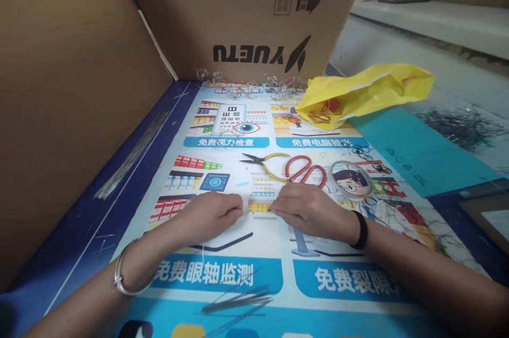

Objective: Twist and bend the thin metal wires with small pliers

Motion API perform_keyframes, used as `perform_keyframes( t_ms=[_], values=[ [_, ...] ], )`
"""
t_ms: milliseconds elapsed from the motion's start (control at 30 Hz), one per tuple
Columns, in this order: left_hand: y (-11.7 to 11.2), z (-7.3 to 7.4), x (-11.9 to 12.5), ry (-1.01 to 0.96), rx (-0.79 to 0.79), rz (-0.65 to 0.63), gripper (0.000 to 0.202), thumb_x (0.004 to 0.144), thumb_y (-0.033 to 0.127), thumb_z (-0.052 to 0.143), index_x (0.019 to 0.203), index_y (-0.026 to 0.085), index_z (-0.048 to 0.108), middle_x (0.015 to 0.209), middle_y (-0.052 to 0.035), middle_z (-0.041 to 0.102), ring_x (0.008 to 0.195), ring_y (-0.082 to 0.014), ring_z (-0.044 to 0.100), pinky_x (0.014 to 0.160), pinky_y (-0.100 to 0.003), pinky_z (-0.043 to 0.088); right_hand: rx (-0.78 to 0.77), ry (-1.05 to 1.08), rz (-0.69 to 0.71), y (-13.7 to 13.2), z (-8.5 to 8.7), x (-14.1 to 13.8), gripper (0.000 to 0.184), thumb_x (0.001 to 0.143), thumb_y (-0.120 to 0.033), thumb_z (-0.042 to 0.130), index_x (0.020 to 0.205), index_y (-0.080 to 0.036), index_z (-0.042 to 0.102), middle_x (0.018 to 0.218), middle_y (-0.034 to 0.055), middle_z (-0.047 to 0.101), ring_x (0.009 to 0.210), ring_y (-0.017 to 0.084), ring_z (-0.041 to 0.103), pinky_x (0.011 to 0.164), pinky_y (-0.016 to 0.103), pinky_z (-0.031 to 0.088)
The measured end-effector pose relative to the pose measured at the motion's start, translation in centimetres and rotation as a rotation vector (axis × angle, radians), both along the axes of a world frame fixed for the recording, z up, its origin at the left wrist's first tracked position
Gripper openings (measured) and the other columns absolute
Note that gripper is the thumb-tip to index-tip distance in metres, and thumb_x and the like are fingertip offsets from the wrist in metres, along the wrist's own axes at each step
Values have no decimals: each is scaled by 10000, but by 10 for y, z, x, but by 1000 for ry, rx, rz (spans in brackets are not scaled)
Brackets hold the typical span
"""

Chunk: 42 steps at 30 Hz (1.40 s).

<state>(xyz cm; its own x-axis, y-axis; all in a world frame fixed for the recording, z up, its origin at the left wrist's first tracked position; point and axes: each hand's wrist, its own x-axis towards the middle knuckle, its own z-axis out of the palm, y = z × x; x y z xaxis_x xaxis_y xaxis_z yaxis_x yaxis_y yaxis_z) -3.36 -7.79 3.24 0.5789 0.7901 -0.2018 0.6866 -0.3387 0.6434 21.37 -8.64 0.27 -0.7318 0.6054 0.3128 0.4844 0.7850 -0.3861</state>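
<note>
My left hand (214,216) is closed in a fist-like pinch over the printed sheet (264,245), a thin pale strand hanging below it. Across a small gap, my right hand (310,208) pinches with thumb and fingers; whatever is between the fingertips is too small to make out. Just beyond the right hand lie pliers (260,160) with yellow handles and dark jaws. Beside them are red-handled scissors (305,172), partly hidden by that hand. A round clear dish (373,189) holding tiny pieces sits to their right.
Dark thin wires (236,302) lie near the front, and a silver wire bundle (133,157) on the left. A yellow bag (382,88) and teal sheet (413,149) occupy the back right, beside tangled wire (457,128). Cardboard walls (238,9) stand behind and left.
</note>
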Motion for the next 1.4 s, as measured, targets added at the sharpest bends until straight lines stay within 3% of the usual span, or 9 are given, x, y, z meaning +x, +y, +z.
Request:
perform_keyframes(
  t_ms=[367,700,1400],
  values=[
    [-3,2,8,99,49,-40,241,813,295,434,637,204,572,601,-5,592,537,-133,479,508,-240,245,58,-4,-11,1,-5,-1,239,884,-259,429,885,-189,658,757,60,622,746,135,551,679,242,412],
    [-4,7,10,357,82,-141,304,878,338,298,725,198,521,691,3,594,598,-125,490,548,-242,274,74,-30,-14,0,-3,-2,202,861,-203,457,901,-179,653,744,47,612,737,128,546,664,236,409],
    [-6,5,15,405,137,-145,294,870,300,293,706,191,511,663,-7,584,562,-124,449,507,-260,201,37,-25,-17,1,-4,-1,203,848,-198,468,947,-192,645,777,44,615,766,129,551,689,241,416]
  ],
)
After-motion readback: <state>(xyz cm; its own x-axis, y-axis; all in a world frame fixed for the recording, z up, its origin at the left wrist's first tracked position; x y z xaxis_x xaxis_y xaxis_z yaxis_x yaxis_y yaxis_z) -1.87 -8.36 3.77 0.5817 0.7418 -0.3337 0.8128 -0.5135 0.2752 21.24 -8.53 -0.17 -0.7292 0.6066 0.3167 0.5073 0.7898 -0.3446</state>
